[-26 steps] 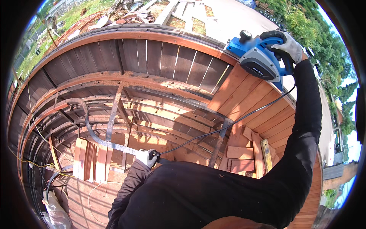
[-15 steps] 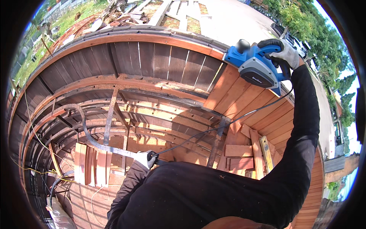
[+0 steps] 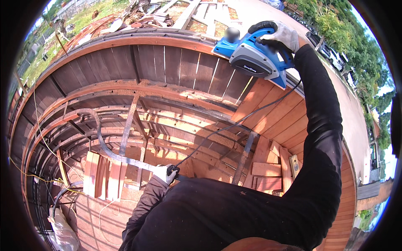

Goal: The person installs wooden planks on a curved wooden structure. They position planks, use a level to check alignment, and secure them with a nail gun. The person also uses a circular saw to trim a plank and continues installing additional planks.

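Observation:
My right hand (image 3: pixel 281 37), in a grey work glove, grips the black handle of a blue and grey electric planer (image 3: pixel 252 56). The planer rests on the top edge of the curved wooden hull wall (image 3: pixel 180 69) at the upper right. Its black cord (image 3: pixel 234 125) runs down across the planks to my left hand (image 3: pixel 164 172), also gloved, which is closed around the cord low in the middle, near a bent metal pipe (image 3: pixel 104 146). Both arms wear black sleeves.
The hull's inside shows curved wooden ribs (image 3: pixel 138 121) and planks. Loose short boards (image 3: pixel 102 175) stand at the lower left, wood blocks (image 3: pixel 268 171) lie at the right. A yellow cord (image 3: pixel 39 175) and a white bag (image 3: pixel 63 232) sit at the lower left. Timber lies outside beyond the rim.
The planer and my right hand have slid left along the hull's top edge. My left hand still holds the cord in about the same place.

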Demonstrator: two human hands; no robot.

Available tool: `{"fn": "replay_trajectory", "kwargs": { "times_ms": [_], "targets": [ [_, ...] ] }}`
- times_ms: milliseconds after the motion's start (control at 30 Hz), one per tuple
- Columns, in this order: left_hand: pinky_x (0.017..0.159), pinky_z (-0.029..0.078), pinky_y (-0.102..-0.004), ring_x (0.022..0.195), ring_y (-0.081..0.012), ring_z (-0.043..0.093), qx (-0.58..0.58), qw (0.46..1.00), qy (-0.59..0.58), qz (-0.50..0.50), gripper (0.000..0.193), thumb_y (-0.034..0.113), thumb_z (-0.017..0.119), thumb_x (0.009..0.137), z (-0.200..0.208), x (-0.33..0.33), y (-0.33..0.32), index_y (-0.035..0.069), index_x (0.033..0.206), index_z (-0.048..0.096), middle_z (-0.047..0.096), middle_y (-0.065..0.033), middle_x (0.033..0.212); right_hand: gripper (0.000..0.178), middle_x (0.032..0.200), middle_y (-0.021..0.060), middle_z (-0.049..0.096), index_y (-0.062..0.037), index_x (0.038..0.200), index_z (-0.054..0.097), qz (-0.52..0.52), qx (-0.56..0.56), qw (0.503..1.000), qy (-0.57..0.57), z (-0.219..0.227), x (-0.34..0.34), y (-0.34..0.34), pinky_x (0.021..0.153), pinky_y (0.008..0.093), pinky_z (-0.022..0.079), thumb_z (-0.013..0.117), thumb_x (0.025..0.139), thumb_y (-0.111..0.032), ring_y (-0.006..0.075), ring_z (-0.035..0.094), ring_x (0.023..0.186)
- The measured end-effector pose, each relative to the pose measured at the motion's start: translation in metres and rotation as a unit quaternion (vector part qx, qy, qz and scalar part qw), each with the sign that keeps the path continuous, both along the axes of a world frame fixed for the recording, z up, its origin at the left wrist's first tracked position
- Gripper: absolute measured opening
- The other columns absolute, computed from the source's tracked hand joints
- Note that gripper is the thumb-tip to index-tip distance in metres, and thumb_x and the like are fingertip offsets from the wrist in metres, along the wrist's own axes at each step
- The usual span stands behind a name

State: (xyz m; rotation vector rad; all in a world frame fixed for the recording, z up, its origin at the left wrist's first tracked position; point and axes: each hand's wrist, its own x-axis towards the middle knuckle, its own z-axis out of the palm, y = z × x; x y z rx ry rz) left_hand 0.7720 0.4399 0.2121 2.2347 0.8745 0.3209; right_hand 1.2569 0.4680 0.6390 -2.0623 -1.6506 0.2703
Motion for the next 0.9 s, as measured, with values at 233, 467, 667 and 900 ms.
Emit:
{"fn": "replay_trajectory", "kwargs": {
  "times_ms": [233,467,667,900],
  "targets": [
    [0.074,0.05,-0.0403,0.076,-0.0288,0.065,0.024,0.999,-0.02,-0.042,0.015,0.026,0.063,0.083,0.0,-0.004,0.006,0.016,0.091,0.072,0.069,-0.0063,0.083,0.039,0.078,0.0055,0.066,-0.0051,0.112,0.066,0.023,-0.014,1.0,-0.001,0.003,0.01,0.027,0.05,0.0238,0.052,0.078,0.08,-0.024,0.0111,0.061,0.058],
    [0.074,0.048,-0.0366,0.074,-0.0271,0.066,0.007,0.999,0.0,-0.047,0.016,0.029,0.064,0.085,0.025,-0.002,0.005,0.014,0.087,0.07,0.07,-0.0059,0.078,0.04,0.089,0.0059,0.068,-0.0035,0.115,0.062,-0.061,-0.023,0.998,0.014,0.026,0.053,-0.079,0.059,0.025,0.056,0.074,0.081,-0.019,0.0104,0.065,0.068],
    [0.069,0.05,-0.0377,0.067,-0.0273,0.066,0.008,0.997,-0.033,-0.065,0.017,0.027,0.065,0.084,0.008,0.0,0.007,0.011,0.084,0.069,0.069,-0.0079,0.074,0.04,0.077,0.0051,0.065,-0.0022,0.116,0.061,-0.085,0.007,0.99,0.114,0.011,0.078,-0.168,0.047,0.0249,0.049,0.073,0.078,-0.009,0.0096,0.059,0.052],
    [0.062,0.05,-0.0383,0.063,-0.028,0.065,0.001,0.996,-0.045,-0.077,0.019,0.029,0.065,0.085,0.002,-0.001,0.011,0.01,0.082,0.068,0.067,-0.0081,0.069,0.047,0.09,0.006,0.066,-0.0023,0.12,0.058,-0.111,0.04,0.992,0.041,-0.002,0.083,-0.167,0.053,0.0243,0.053,0.074,0.075,-0.01,0.0106,0.061,0.06]
  ]
}}
